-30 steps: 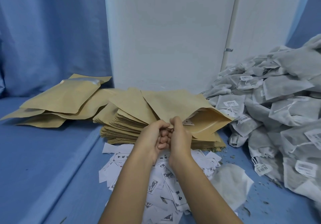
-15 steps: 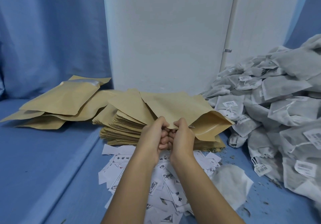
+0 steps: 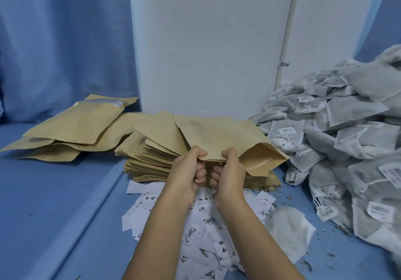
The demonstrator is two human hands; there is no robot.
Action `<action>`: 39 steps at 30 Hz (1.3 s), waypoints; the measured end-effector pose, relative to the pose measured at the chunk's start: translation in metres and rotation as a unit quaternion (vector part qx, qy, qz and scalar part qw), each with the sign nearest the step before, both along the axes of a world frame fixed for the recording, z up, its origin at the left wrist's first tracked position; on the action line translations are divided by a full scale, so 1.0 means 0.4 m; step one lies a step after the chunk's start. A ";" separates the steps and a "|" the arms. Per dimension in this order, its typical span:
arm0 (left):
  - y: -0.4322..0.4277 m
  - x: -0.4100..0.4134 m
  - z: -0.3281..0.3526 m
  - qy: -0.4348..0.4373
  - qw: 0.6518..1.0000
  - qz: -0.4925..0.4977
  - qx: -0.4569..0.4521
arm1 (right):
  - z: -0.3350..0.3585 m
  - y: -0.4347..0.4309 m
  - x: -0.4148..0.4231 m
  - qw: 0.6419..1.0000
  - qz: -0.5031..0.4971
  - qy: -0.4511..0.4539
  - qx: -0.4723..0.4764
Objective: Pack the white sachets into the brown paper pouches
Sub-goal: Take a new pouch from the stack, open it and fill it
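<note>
A brown paper pouch (image 3: 219,136) is held up above a stack of flat brown pouches (image 3: 152,160) at the centre. My left hand (image 3: 188,169) and my right hand (image 3: 227,171) pinch its near edge side by side, fingers curled. The pouch mouth gapes at the right end. A big heap of white sachets (image 3: 347,140) with tags and strings lies at the right. One white sachet (image 3: 288,229) lies alone on the blue surface by my right forearm.
More brown pouches (image 3: 71,130) lie spread at the back left. Several small white printed labels (image 3: 208,236) are scattered under my arms. A white panel (image 3: 206,51) stands behind the stack, with blue curtain at both sides. Dark crumbs dot the blue surface at the right.
My hands have drawn slightly apart along the pouch edge, and the pouch sits flatter and a little higher over the stack.
</note>
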State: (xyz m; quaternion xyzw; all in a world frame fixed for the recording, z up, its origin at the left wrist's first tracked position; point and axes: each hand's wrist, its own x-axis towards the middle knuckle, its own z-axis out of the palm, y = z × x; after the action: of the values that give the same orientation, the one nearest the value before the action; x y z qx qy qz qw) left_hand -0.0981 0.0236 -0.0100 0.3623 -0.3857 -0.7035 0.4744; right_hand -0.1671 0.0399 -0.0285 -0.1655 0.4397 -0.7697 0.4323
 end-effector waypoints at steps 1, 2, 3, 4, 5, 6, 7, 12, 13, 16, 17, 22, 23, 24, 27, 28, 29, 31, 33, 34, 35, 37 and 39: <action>0.001 0.001 0.001 -0.003 1.000 0.002 0.000 | 0.000 -0.001 -0.002 1.000 -0.002 -0.011 -0.001; 0.002 0.002 0.001 -0.008 1.000 0.005 -0.003 | -0.001 -0.002 -0.004 1.000 -0.006 -0.016 -0.001; 0.003 0.000 0.000 -0.012 1.000 0.009 -0.005 | -0.001 -0.003 -0.005 1.000 -0.007 -0.015 0.002; 0.004 0.000 0.000 -0.013 1.000 0.013 -0.006 | -0.001 -0.003 -0.007 1.000 -0.006 -0.012 0.005; 0.003 0.002 0.000 -0.010 1.000 0.016 -0.006 | -0.001 -0.002 -0.010 1.000 -0.005 -0.014 0.006; 0.001 0.003 0.001 -0.005 1.000 0.019 -0.002 | -0.001 -0.002 -0.014 1.000 -0.005 -0.021 0.006; -0.002 0.005 0.001 -0.002 1.000 0.022 0.001 | -0.001 -0.001 -0.019 1.000 -0.010 -0.029 0.005; -0.005 0.007 0.000 0.000 0.999 0.041 0.002 | 0.000 0.000 -0.032 1.000 -0.016 -0.020 0.011; -0.007 0.008 0.001 0.001 0.999 0.048 0.003 | 0.000 -0.001 -0.033 1.000 -0.013 -0.021 0.013; -0.010 0.017 0.003 -0.002 0.998 0.066 0.004 | 0.001 -0.003 -0.040 0.999 -0.024 -0.022 0.022; -0.010 0.017 0.003 -0.004 0.997 0.074 0.005 | 0.002 -0.004 -0.041 0.999 -0.024 -0.020 0.022; 0.001 -0.014 -0.005 -0.072 0.984 0.161 -0.037 | -0.001 -0.004 -0.035 0.999 0.036 0.012 0.022; 0.005 -0.022 -0.008 -0.083 0.982 0.164 -0.049 | -0.001 -0.003 -0.033 0.998 0.050 0.028 0.026; 0.007 -0.027 -0.010 -0.089 0.981 0.165 -0.056 | -0.001 -0.002 -0.032 0.997 0.061 0.036 0.028; 0.006 -0.028 -0.012 -0.093 0.978 0.177 -0.060 | -0.002 -0.002 -0.035 0.998 0.058 -0.007 0.021; 0.004 -0.027 -0.011 -0.089 0.978 0.182 -0.056 | -0.003 -0.003 -0.036 0.998 0.048 -0.025 0.013; 0.003 -0.025 -0.012 -0.081 0.978 0.188 -0.051 | -0.003 -0.004 -0.035 0.999 0.041 -0.034 0.007; 0.001 -0.027 -0.014 -0.060 0.977 0.199 -0.045 | -0.003 -0.007 -0.031 0.999 0.044 -0.027 0.006; 0.002 -0.028 -0.015 -0.055 0.977 0.200 -0.048 | 0.000 -0.007 -0.028 0.998 0.066 -0.011 0.009; 0.003 -0.028 -0.015 -0.065 0.978 0.191 -0.051 | 0.001 -0.006 -0.028 0.997 0.080 -0.002 0.010; 0.003 -0.027 -0.015 -0.080 0.980 0.174 -0.053 | 0.002 -0.004 -0.026 0.995 0.096 0.011 0.014; 0.005 -0.025 -0.013 -0.097 0.984 0.140 -0.055 | 0.003 0.000 -0.021 0.992 0.124 0.030 0.024; 0.007 -0.023 -0.011 -0.098 0.983 0.145 -0.060 | 0.000 0.000 -0.013 0.992 0.124 0.009 0.019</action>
State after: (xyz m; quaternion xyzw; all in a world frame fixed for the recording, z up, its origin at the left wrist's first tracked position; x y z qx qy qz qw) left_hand -0.1074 0.0265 -0.0143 0.4525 -0.4156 -0.5640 0.5518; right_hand -0.1725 0.0401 -0.0283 -0.2173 0.4346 -0.7002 0.5232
